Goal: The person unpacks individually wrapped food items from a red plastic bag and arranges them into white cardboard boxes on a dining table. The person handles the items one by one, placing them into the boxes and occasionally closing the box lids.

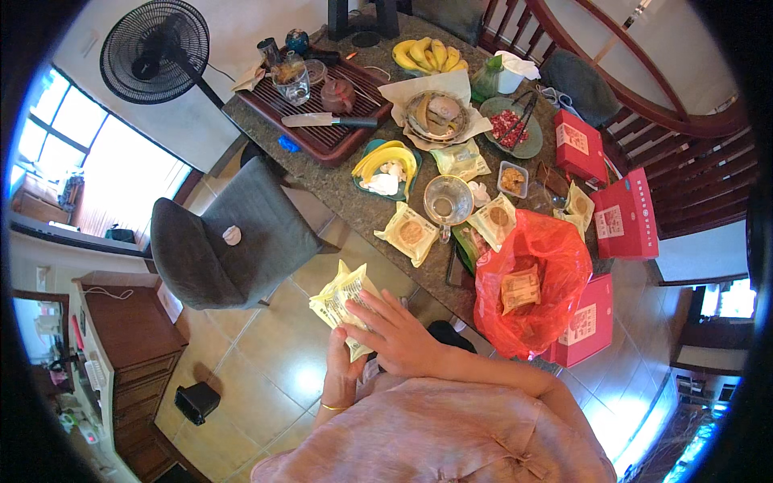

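Observation:
My left hand (344, 368), with a gold bangle at the wrist, holds a small stack of yellow plastic-wrapped pastry packets (345, 302) above the floor, just off the table's near edge. Across the packets' printed face lie the fingers of my right hand (389, 338); its palm is hidden. To the right stands an open red plastic bag (531, 235) with a wrapped pastry (520, 290) inside. Two similar wrapped pastries lie near the table edge, one at the left (410, 232) and one against the bag (495, 220). Between them is a glass mug (448, 202).
A kitchen knife (311, 119) rests on the slatted tea tray (266, 102). Banana peels fill a green dish (415, 181). Red gift boxes (625, 217) line the table's right side. A grey chair (241, 235) is at the left, and a black bin (197, 403) lies on the floor.

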Available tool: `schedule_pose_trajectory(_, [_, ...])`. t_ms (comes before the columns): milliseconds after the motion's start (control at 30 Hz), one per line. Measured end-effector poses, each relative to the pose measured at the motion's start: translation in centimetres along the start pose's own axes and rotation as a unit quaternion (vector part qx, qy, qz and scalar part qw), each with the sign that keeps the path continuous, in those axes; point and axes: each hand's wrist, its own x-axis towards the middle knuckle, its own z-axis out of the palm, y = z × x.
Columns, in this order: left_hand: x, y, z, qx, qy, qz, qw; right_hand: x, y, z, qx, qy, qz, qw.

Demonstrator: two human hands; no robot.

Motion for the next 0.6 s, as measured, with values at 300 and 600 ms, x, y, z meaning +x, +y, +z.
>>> schedule_pose_trajectory(300, [1.2, -0.1, -0.4, 0.086, -0.034, 0.030, 0.995, 0.1, 1.4, 0.5, -0.053, -0.004, -0.004, 0.999])
schedule_pose_trajectory(600, [3.2, -0.9, 2.0, 0.106, 0.008, 0.058, 0.993, -0.3, 3.6, -0.4, -0.033, 0.095, 0.004, 0.995])
